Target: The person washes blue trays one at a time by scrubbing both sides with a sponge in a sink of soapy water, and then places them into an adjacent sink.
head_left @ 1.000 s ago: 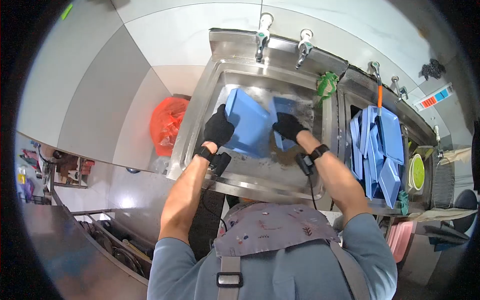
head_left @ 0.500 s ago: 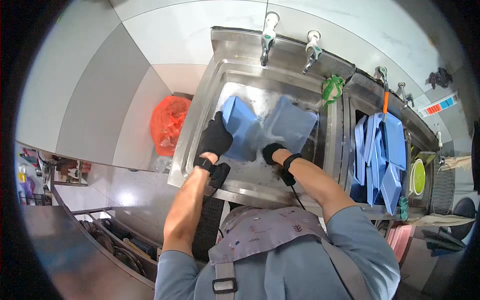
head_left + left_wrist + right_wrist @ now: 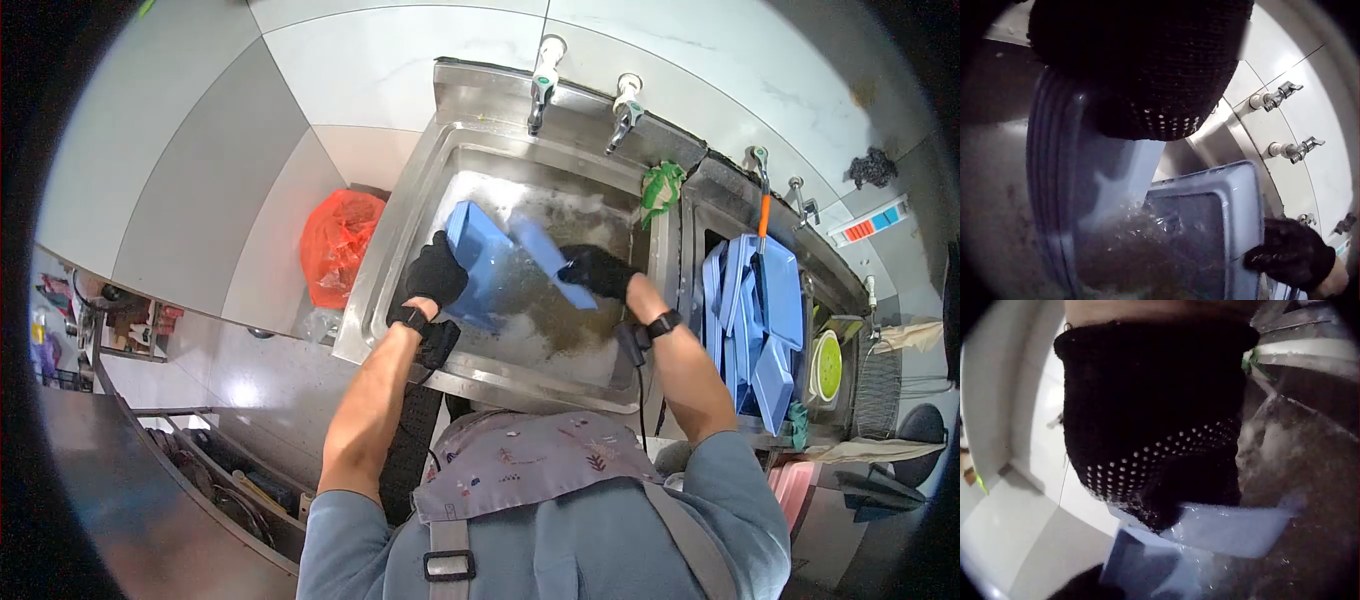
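Observation:
A black knit glove covers my left hand [image 3: 437,270], which grips the left edge of a stack of nested blue trays [image 3: 1054,187] tilted in the sink water. In the left wrist view their rims line up one behind another, and water runs inside the front one. My right hand [image 3: 597,272], gloved the same way, pinches the rim of a single blue tray [image 3: 545,255] turned up on edge beside the stack. That tray is blurred in the head view. Dotted grip palms show on the gloves, while the fingertips behind the rims are hidden.
Cloudy, foamy water lies in the steel sink [image 3: 390,290]. A second basin to the right holds a pile of blue trays [image 3: 770,300] and a green-and-white bowl [image 3: 826,365]. Two taps [image 3: 545,85] overhang the back rim. Left stands a red plastic bag [image 3: 338,245].
The right hand swung toward me and left with its tray spread wide, then back right, turning the tray on edge. The left hand keeps its hold; its trays now sit lower in the water.

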{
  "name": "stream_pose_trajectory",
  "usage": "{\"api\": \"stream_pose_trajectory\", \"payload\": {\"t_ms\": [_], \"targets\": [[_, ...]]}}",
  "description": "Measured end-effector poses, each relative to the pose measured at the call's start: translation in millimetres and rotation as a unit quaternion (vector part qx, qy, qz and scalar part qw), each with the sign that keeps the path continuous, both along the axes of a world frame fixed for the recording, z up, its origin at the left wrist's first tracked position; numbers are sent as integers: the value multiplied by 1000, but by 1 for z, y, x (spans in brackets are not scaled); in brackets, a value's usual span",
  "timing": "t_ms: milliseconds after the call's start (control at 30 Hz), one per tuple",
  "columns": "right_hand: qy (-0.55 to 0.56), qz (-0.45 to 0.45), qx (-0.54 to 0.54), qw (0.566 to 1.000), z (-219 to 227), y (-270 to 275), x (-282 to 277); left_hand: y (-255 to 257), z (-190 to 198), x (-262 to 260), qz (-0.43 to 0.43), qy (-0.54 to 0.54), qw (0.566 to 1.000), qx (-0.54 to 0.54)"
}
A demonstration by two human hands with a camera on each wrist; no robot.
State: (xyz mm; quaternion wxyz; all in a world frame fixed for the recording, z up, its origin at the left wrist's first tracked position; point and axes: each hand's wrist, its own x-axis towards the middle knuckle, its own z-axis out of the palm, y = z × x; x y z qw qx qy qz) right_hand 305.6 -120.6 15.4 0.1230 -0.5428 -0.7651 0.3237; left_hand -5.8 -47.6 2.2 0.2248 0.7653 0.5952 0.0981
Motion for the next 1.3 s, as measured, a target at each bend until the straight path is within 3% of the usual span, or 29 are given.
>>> {"api": "stream_pose_trajectory", "payload": {"t_ms": [33, 67, 133, 267, 300, 367, 433, 567, 600, 767, 867, 933, 967, 1033, 1067, 1133, 1167, 1200, 1233, 1267, 1300], "targets": [[20, -31, 29, 999, 0, 1, 14, -1, 1, 1, 0, -1, 1000, 3], [142, -124, -74, 979, 50, -15, 8, -1, 0, 1, 1, 2, 1000, 2], [288, -165, -147, 932, 33, -10, 46, 1, -2, 2, 2, 3, 1000, 6], [318, -200, -101, 921, 36, -23, 69, -2, -2, 4, 10, -8, 1000, -4], [261, -156, -16, 952, 26, -24, 78, -3, -2, 5, 14, -4, 1000, -16], [202, -110, 70, 971, 12, -28, 89, -7, -4, 7, 10, -8, 1000, -4], [367, -233, -62, 899, 26, -40, 74, -8, -5, 10, 6, -12, 1000, 10], [365, -243, -68, 896, 33, -53, 70, -10, -4, 14, 22, -4, 1000, -16], [325, -201, -4, 924, 33, -58, 71, -10, -5, 16, 22, -8, 1000, -15], [146, -119, 146, 971, 16, -63, 96, -13, 1, 21, 21, -1, 1000, -23], [205, -140, 166, 954, -7, -64, 113, -15, 5, 24, 17, 4, 1000, -19], [434, -274, -12, 858, 15, -71, 96, -15, 4, 24, 16, 4, 1000, -12], [435, -275, -10, 857, 4, -71, 103, -14, 2, 24, 14, 6, 1000, 2], [341, -240, 82, 905, -27, -71, 121, -13, -5, 20, 9, 9, 1000, 17], [309, -230, 113, 916, -24, -72, 119, -13, -4, 18, 7, 2, 1000, 16], [111, -96, 327, 934, -16, -78, 119, -15, -4, 21, -2, -5, 1000, 16], [110, -101, 328, 933, -7, -80, 113, -18, 6, 23, 5, 2, 1000, -6], [292, -186, 156, 925, 3, -78, 104, -20, 13, 26, 10, 9, 1000, -27], [455, -259, -22, 852, 14, -79, 94, -18, 4, 25, -5, 0, 1000, -2], [544, -261, -41, 797, 26, -85, 85, -14, -2, 25, -16, 3, 1000, -2], [509, -267, 7, 819, 29, -91, 79, -13, -5, 25, -23, -3, 1000, 8]]}}
